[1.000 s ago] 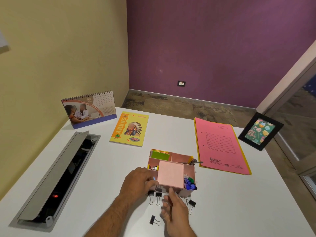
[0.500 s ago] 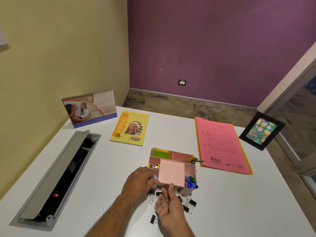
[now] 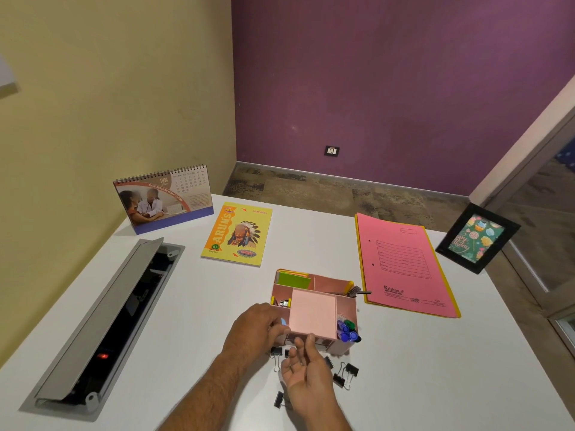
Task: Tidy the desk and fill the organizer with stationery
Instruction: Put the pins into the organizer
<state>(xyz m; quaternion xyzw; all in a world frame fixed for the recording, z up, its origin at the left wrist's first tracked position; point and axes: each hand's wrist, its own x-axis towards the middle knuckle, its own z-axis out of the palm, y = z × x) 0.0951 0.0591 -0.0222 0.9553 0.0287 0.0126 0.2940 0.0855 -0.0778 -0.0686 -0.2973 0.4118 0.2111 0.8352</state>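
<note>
The pink organizer (image 3: pixel 314 309) at desk (image 3: pixel 193 306) centre is gripped at its near-left corner by the left hand (image 3: pixel 258 329); the right hand (image 3: pixel 306 373), loosely curled and empty, partly hides scattered binder clips (image 3: pixel 345 374). A notebook (image 3: pixel 238 234) marked "ARUNS" and a pink file (image 3: pixel 403 265) marked "Krishna" are seen behind.

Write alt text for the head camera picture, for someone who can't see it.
Two bare hands work at a pink desk organizer on a white desk: the left hand holds its near-left corner, the right hand hovers palm-up at its front. Black binder clips lie loose nearby; a yellow notebook, desk calendar and pink folder sit farther back.
</note>
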